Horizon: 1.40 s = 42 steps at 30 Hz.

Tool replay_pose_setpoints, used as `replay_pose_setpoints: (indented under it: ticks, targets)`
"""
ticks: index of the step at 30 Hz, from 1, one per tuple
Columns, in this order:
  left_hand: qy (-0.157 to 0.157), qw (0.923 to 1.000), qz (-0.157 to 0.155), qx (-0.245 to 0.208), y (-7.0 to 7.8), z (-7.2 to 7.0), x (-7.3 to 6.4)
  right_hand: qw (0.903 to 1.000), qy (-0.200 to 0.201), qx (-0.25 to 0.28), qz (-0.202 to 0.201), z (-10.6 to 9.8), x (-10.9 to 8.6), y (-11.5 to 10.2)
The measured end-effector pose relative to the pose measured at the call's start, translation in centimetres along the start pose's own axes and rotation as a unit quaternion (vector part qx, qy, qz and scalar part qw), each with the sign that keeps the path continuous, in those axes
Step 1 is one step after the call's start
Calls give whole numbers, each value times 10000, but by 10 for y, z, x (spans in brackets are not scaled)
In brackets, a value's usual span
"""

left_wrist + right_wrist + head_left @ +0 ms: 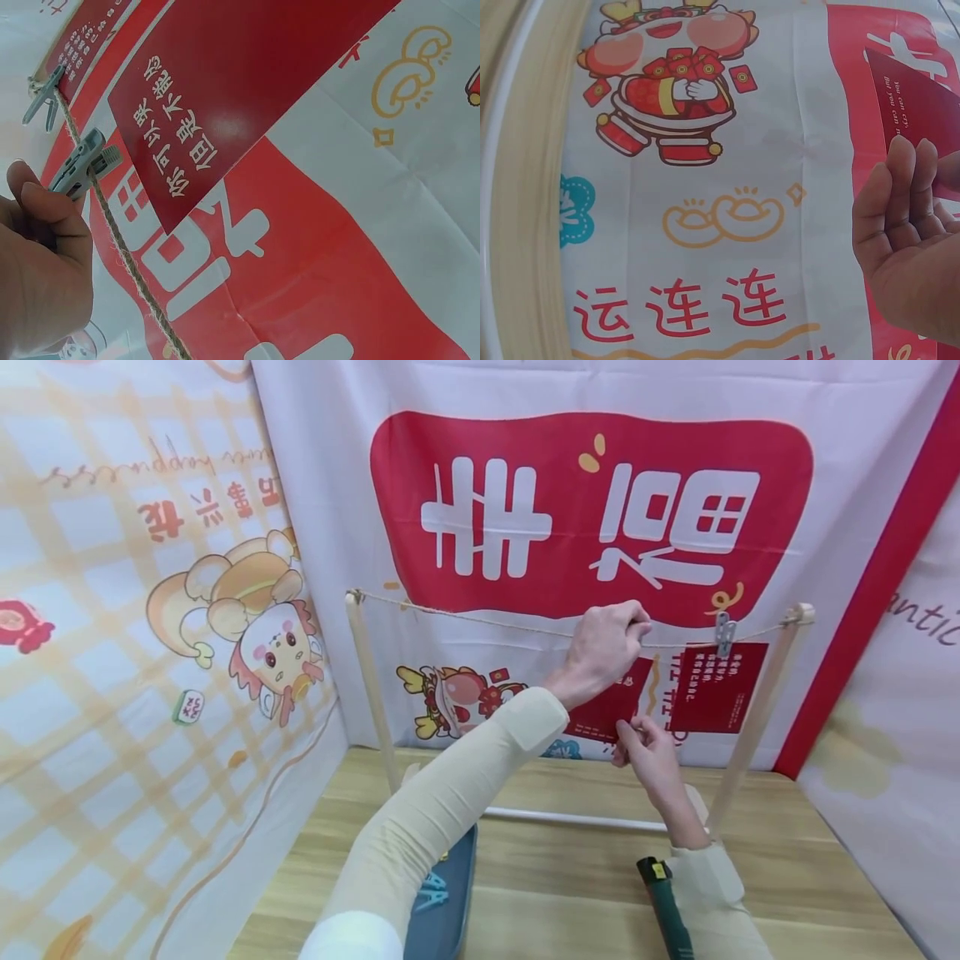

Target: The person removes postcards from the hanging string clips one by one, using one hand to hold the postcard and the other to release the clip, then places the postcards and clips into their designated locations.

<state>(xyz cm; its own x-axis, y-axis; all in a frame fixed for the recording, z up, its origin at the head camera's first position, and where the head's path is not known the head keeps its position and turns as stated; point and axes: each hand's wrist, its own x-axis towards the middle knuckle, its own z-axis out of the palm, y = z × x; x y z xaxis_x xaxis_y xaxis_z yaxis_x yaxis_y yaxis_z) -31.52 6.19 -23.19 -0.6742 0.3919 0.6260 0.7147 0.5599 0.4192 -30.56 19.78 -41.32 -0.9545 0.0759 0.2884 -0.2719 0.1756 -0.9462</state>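
Observation:
My left hand is up at the twine line. Its thumb and fingers pinch a grey-blue clothespin, whose jaws sit across the twine beside the upper edge of a red card with white writing. Below, my right hand pinches that card's lower corner between thumb and fingers; the right wrist view shows the fingertips over the edge of the card. Further right, another red card hangs from the twine by a second clothespin.
Wooden posts stand left and right, carrying the twine, with a white bar low between them. A dark blue tray with light blue clothespins lies under my left arm. A dark green device sits by my right sleeve. Printed cloths hang behind.

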Motion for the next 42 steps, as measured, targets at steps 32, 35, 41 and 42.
replay_pose_setpoints:
  ticks: [32,35,41,42]
  targets:
    - [723,9956,-135,-575,-12,-23,-7,9995,-180,-198,195,1,-17,1]
    - [617,9961,-134,-616,-10,-25,-8,9996,-182,-184,138,1,-18,4]
    - [420,9954,-151,-852,-11,-29,-14,9993,-229,-282,85,-4,-24,6]
    - [391,9949,-162,-918,-11,-30,-16,9991,-240,-325,104,-5,-25,7]
